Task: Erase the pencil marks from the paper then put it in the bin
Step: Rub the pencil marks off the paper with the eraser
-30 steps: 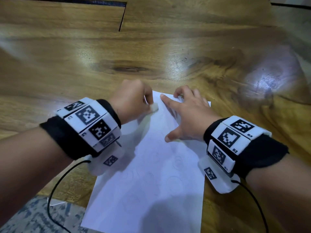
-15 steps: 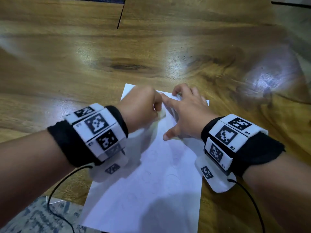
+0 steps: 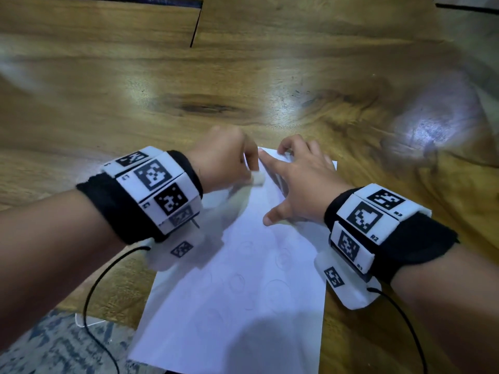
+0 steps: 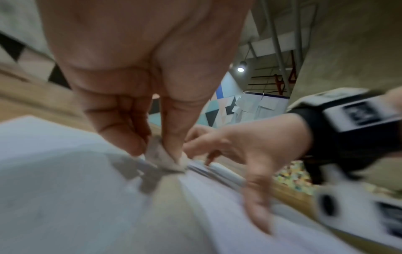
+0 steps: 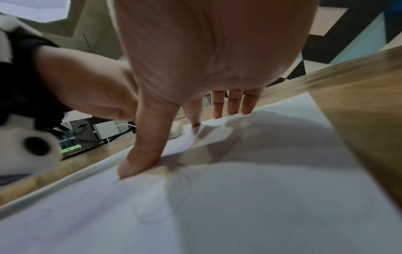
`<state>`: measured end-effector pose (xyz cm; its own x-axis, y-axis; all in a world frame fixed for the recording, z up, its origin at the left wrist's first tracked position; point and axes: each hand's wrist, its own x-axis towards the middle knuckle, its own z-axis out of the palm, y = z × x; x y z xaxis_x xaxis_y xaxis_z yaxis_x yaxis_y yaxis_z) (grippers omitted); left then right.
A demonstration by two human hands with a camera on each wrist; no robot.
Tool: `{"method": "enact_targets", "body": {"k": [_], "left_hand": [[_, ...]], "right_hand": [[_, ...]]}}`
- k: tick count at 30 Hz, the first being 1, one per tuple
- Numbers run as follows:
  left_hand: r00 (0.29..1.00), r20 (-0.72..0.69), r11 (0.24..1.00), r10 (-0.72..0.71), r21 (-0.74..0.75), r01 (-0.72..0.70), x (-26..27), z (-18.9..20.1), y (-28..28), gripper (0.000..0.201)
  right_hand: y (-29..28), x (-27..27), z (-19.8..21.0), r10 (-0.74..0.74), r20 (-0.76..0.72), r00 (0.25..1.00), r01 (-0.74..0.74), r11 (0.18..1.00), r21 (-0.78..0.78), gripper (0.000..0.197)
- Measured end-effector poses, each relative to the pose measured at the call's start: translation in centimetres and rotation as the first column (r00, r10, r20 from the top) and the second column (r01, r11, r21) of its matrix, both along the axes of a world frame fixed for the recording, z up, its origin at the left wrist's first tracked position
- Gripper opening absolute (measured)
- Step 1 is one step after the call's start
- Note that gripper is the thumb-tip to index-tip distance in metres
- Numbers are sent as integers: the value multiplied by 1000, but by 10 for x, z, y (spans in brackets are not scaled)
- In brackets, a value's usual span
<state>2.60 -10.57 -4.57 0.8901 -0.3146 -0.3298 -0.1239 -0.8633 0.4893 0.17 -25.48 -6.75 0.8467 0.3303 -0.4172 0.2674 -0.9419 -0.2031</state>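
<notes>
Left hand (image 3: 225, 157) pinching white eraser (image 3: 258, 178) against far end of paper (image 3: 243, 306) flat on table (image 3: 270, 76), right hand (image 3: 302, 182) spread, fingers (image 5: 233, 104) straight, pressing paper down just beside.

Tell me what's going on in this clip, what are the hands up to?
A person is rubbing pencil marks off a white sheet of paper on a wooden table. The left hand pinches a small white eraser against the sheet's far end, while the right hand presses down with spread fingers to hold the sheet. Faint pencil circles remain lower down. No bin is in view.
</notes>
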Motion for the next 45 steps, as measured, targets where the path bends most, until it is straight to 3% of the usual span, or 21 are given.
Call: {"method": "enact_targets", "body": {"k": [2,4,8,10,13,15,18,20,23,25,26,28,31,34,36,37,39,41,42,45], "left_hand": [[989,137,998,63,5,-64,9,0,-1,14],[985,164,998,55,11,-58,10,-1,-1,11],[977,-146,986,-156,34,162,-3,-4,13,7],[970,-179,985,-165,27,173,0,-3,17,8],[998,66,1000,-1,-3,2,14,-8,10,7],[988,154,1000,15,12,-17,12,-9,5,8],[978,-61,979,-200,33,202,-6,-10,13,12],[945,-176,955,-277,55,290,-9,-6,17,5],[989,14,987,-150,53,149,6,-4,10,11],[981,193,998,-33,55,23,11,-4,3,12],[976,215,998,-35,59,23,9,-5,2,10],[982,109,987,-154,62,148,-1,-7,6,2],[945,-107,947,-308,58,315,-8,-4,9,4],[979,132,987,-155,71,147,10,-3,3,10],[966,253,995,-64,85,43,13,-2,1,13],[966,234,991,-108,97,88,10,-4,3,10],[957,46,954,-287,101,281,0,-7,11,5],[927,-127,928,-353,81,364,-5,-6,17,9],[940,-96,939,-326,80,334,-2,-6,18,9],[968,221,990,-117,103,96,16,-8,17,11]], "right_hand": [[0,0,0,-6,-3,1000,6,1000,1,111],[0,-1,-1,-9,-3,1000,9,1000,4,112],[-1,-2,-2,-15,-3,1000,15,1000,17,112],[-1,-2,-2,-11,-5,1000,11,1000,15,112],[-1,-2,-1,-12,4,1000,12,1000,12,112],[-1,-2,-2,-11,8,1000,11,1000,9,112],[-1,-2,-1,-5,4,1000,5,1000,1,112],[-1,-2,-1,-7,1,1000,7,1000,3,112],[-1,-3,-1,-7,7,1000,7,1000,-2,112],[-1,-3,-2,-7,13,1000,7,1000,-5,112],[-1,-3,-2,-5,15,1000,5,1000,-6,112],[-1,-3,-2,-3,10,1000,3,1000,-3,112],[-1,-3,-2,0,3,1000,0,1000,0,113],[-1,-3,-1,-2,11,1000,2,1000,3,112],[-1,-3,-1,-1,10,1000,1,1000,2,112],[-1,-3,-1,1,10,1000,-1,1000,3,112],[-1,-3,-1,1,5,1000,-1,1000,4,113],[-1,-2,-2,2,3,1000,-2,1000,0,113],[-1,-2,-2,2,4,1000,-2,1000,-2,113],[-1,-2,-2,3,4,1000,-3,1000,-2,113]]}}
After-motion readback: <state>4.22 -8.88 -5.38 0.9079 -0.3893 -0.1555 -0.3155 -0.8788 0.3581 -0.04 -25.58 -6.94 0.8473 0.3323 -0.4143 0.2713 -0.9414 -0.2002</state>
